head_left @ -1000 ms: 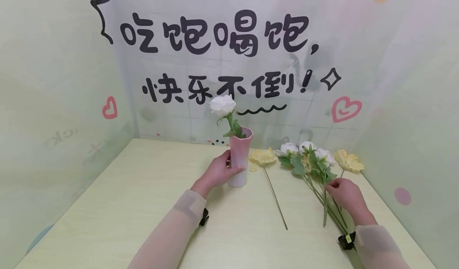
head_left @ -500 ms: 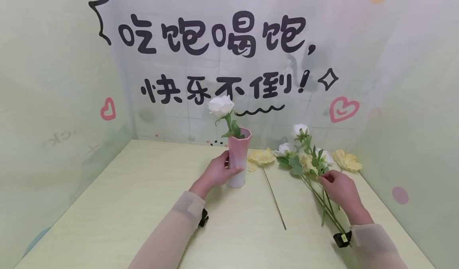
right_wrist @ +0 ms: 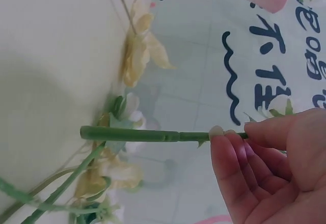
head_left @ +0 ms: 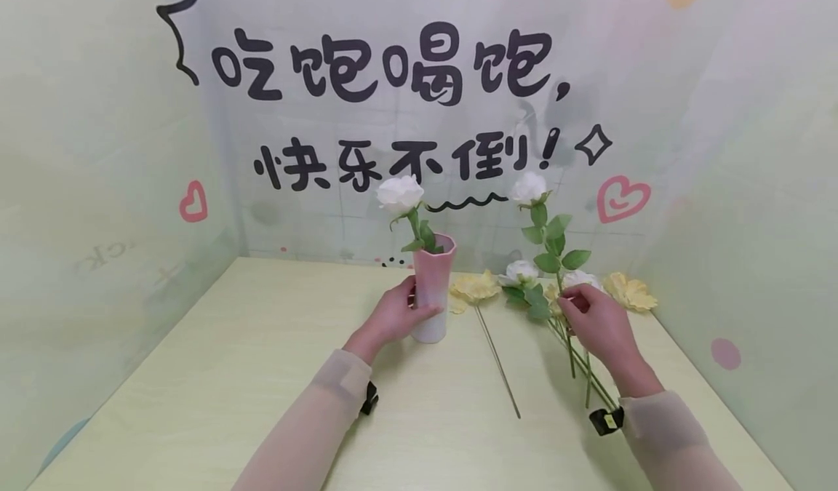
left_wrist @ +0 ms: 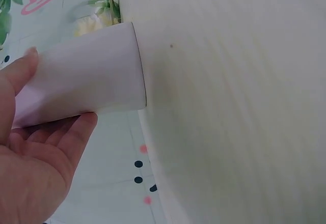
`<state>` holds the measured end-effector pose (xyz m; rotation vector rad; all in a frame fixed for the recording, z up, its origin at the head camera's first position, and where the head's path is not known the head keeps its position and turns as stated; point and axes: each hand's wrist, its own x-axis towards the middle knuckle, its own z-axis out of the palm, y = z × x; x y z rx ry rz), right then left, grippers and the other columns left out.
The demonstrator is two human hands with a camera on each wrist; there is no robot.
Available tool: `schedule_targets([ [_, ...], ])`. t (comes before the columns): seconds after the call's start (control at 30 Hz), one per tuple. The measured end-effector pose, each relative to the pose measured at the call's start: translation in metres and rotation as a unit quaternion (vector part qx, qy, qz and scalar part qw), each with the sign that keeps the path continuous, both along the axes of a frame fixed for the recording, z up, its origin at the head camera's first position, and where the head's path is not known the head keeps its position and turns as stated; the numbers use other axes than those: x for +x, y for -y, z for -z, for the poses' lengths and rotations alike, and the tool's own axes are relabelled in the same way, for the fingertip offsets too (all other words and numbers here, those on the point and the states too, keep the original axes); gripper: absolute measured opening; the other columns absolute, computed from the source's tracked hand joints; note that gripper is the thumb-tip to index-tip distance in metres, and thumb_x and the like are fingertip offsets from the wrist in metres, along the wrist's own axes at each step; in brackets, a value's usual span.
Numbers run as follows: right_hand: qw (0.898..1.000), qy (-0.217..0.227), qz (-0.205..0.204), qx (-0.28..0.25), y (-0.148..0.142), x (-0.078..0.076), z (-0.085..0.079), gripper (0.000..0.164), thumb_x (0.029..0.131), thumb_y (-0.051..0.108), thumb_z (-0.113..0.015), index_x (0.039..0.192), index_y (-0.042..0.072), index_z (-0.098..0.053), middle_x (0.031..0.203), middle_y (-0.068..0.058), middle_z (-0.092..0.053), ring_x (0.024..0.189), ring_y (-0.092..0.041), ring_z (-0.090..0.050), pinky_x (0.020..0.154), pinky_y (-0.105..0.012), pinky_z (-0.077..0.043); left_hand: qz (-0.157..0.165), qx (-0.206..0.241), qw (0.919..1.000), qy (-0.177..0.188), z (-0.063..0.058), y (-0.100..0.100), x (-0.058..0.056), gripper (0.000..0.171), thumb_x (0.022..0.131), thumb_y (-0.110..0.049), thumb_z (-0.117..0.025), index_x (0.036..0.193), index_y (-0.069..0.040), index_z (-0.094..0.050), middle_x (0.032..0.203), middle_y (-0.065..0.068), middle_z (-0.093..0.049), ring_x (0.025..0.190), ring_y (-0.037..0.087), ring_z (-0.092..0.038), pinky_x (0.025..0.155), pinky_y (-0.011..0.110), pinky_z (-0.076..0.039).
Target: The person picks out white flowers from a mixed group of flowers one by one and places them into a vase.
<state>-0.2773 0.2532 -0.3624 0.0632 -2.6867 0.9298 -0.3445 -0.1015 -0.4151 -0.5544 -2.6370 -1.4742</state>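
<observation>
My left hand [head_left: 395, 313] grips the pink-and-white vase [head_left: 433, 280], which stands upright on the table. In the left wrist view, thumb and fingers lie on either side of the pale vase [left_wrist: 91, 76]. One white rose [head_left: 401, 195] with green leaves leans out of its mouth to the left. At the right, my right hand [head_left: 599, 327] pinches the stem of another white rose [head_left: 529, 188], held upright above the other flowers. The right wrist view shows this green stem [right_wrist: 132, 134] between thumb and fingertips, its cut end free.
Right of the vase, a yellow flower [head_left: 476, 287] lies on the table [head_left: 262, 374] with its stem toward me. Further right lie white flowers [head_left: 521, 273] and another yellow flower [head_left: 630, 292], stems crossing under my right hand. Printed fabric walls [head_left: 314, 222] close the back and sides.
My right hand has lifted a white rose out of the pile and moved it up and left, so it now stands upright. The left hand keeps its hold on the vase.
</observation>
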Motion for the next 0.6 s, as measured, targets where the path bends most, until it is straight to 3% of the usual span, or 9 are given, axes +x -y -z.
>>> schedule_targets([
  [0.33, 1.000, -0.015, -0.018, 0.000, 0.026, -0.005, -0.012, 0.025, 0.107, 0.021, -0.066, 0.122, 0.003, -0.074, 0.098, -0.012, -0.077, 0.078, -0.014, -0.068, 0.071, -0.031, -0.055, -0.002, -0.001, 1.0000, 0.001, 0.000, 0.000, 0.000, 0.071, 0.102, -0.029, -0.080, 0.158, 0.002, -0.049, 0.151, 0.023, -0.066, 0.138, 0.040, -0.067, 0.115, 0.055, -0.057],
  [0.6, 0.999, -0.003, -0.028, -0.019, 0.046, -0.009, -0.020, 0.029, 0.107, 0.025, -0.064, 0.124, 0.003, -0.071, 0.106, -0.014, -0.077, 0.089, -0.022, -0.072, 0.073, -0.030, -0.058, -0.002, -0.001, 1.0000, 0.005, 0.000, 0.000, -0.001, 0.072, 0.102, -0.030, -0.080, 0.159, 0.001, -0.048, 0.152, 0.022, -0.065, 0.139, 0.040, -0.067, 0.116, 0.055, -0.057],
])
